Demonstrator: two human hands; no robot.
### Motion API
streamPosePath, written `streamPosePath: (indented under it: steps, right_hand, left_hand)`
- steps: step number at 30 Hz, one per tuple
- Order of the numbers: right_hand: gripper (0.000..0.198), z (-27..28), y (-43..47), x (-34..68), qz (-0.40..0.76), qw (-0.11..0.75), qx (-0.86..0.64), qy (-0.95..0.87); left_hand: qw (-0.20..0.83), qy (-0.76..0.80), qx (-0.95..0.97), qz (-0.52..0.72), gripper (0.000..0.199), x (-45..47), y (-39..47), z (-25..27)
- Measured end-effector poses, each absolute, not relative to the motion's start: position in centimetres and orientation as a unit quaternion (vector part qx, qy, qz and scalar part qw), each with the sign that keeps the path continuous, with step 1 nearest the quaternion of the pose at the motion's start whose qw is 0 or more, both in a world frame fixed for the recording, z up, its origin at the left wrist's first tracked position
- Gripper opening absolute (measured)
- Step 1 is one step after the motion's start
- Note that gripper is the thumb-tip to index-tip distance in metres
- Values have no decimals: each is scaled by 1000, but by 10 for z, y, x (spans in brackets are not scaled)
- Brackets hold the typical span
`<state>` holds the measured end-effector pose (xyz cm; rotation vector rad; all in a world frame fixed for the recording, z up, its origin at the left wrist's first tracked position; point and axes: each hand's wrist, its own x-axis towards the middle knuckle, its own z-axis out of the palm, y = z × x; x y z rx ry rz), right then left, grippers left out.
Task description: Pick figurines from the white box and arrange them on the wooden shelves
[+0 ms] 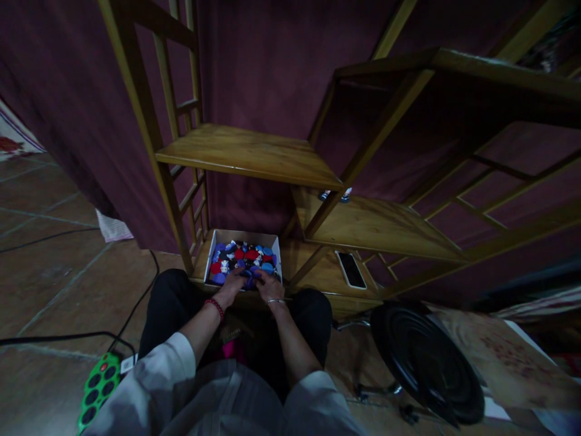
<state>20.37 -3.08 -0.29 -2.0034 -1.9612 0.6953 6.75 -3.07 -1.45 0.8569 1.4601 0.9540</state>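
Observation:
A white open box (212, 257) rests on the low wooden shelf in front of me, filled with several small red, blue, purple, black and white pieces (247, 254). Over its near edge, my left hand (233, 283) and my right hand (269, 286) come close together. Between their fingertips they pinch a small dark purple-blue piece (248, 277), whose exact kind is too dim to make out. A red beaded bracelet circles my left wrist; a thin silver bangle is on the right one.
A phone (350, 270) lies on the shelf to the right. Wooden shelf boards (249, 151) overhang the box. A black round stool (426, 363) stands at right. On the floor at left are a green power strip (98, 387) and cables.

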Motion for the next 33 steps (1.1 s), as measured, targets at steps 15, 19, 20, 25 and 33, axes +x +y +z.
streamPosePath:
  steps: [15,19,20,25,33]
  right_hand:
    - [20,-2,-30,202,252,137,-691,-663]
    - [19,-1,-29,202,255,136,-693,-660]
    - [19,-1,-29,202,254,136,-694,-659]
    - [19,-3,-31,199,222,138,-714,-649]
    - [22,-3,-32,197,210,127,-728,-640]
  left_hand:
    - [637,555,214,491,25,64,-26,-17]
    - [623,560,244,488,23,64,-27,-17]
    - [621,561,250,487,23,64,-28,-17]
    - [609,572,259,485,19,64,-31,-14]
    - [564,623,322,437,19,64,-34,-6]
